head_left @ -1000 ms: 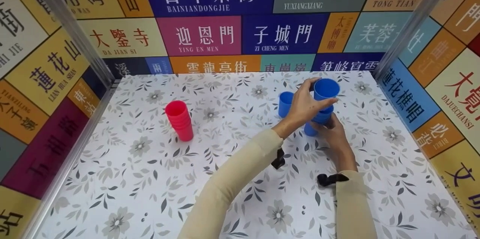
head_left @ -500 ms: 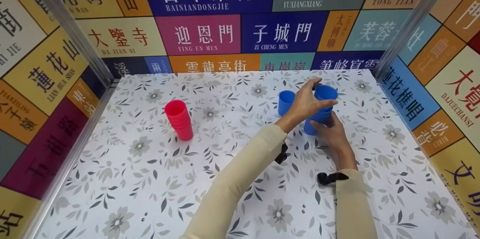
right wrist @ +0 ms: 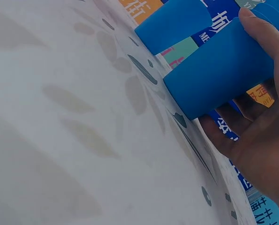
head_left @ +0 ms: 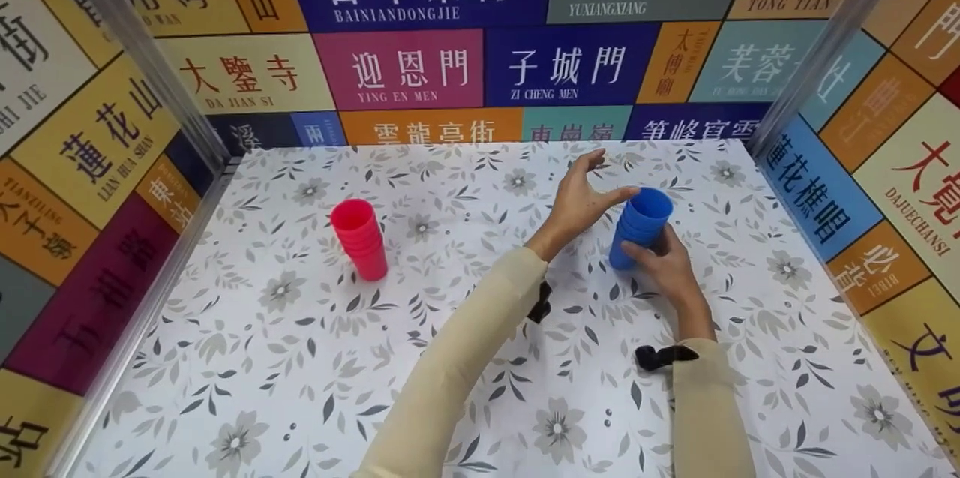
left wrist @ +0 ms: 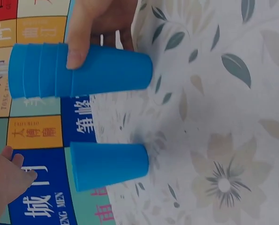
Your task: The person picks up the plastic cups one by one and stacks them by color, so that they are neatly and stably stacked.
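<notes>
My right hand (head_left: 670, 266) holds a stack of nested blue plastic cups (head_left: 632, 242) low around its side, thumb in front and fingers behind. The stack stands upright on the table, several rims showing in the left wrist view. My left hand (head_left: 579, 200) hovers just left of the stack's mouth, fingers spread and holding nothing, its thumb tip overlapping the top rim in the head view. A single blue cup (left wrist: 110, 166) stands upright beside the stack in the left wrist view. From the head, my left hand hides that cup.
To the left stands a stack of nested red cups (head_left: 360, 239), mouths up. A white cloth with a leaf and flower print (head_left: 450, 298) covers the table. Printed panels (head_left: 409, 69) wall off the back and both sides.
My left hand lowered a blue cup into the top of the blue stack, let it go and moved left. My right hand stayed on the stack.
</notes>
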{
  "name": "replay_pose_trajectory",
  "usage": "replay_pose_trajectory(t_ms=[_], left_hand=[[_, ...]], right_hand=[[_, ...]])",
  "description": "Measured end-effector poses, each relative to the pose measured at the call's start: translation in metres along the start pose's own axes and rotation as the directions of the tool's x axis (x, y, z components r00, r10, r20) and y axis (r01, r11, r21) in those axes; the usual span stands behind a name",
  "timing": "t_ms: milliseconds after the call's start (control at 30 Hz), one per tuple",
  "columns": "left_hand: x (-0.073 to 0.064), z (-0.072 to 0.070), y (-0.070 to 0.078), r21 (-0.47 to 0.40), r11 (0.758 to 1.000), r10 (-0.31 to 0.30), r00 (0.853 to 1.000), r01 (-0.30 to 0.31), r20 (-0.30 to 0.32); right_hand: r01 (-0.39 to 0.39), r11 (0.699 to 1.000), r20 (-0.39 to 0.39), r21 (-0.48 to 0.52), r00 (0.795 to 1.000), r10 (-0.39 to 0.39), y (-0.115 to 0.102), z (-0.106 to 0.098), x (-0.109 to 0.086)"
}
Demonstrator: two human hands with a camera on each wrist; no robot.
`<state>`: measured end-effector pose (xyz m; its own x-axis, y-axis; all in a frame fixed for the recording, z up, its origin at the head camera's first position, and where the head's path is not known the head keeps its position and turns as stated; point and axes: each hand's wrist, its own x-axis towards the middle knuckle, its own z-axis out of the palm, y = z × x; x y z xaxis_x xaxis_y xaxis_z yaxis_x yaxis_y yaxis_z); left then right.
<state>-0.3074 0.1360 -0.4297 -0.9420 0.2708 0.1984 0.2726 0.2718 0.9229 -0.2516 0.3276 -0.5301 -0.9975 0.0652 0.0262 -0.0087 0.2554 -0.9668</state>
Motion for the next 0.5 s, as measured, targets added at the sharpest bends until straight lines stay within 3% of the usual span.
replay_pose_trajectory(t_ms=[167, 500], left_hand=[[0.002, -0.004, -0.012, 0.023, 1.0, 0.015, 1.0, -0.015, -0.018], [0.006, -0.011, -0.037, 0.114, 0.993, -0.003, 0.997, 0.012, -0.08]], right_hand=[[-0.007, 1.0, -0.007, -0.004, 1.0, 0.007, 0.0, -0.001, -0.002], [-0.016, 1.0, -0.017, 0.0, 1.0, 0.016, 0.0, 0.0, 0.0]])
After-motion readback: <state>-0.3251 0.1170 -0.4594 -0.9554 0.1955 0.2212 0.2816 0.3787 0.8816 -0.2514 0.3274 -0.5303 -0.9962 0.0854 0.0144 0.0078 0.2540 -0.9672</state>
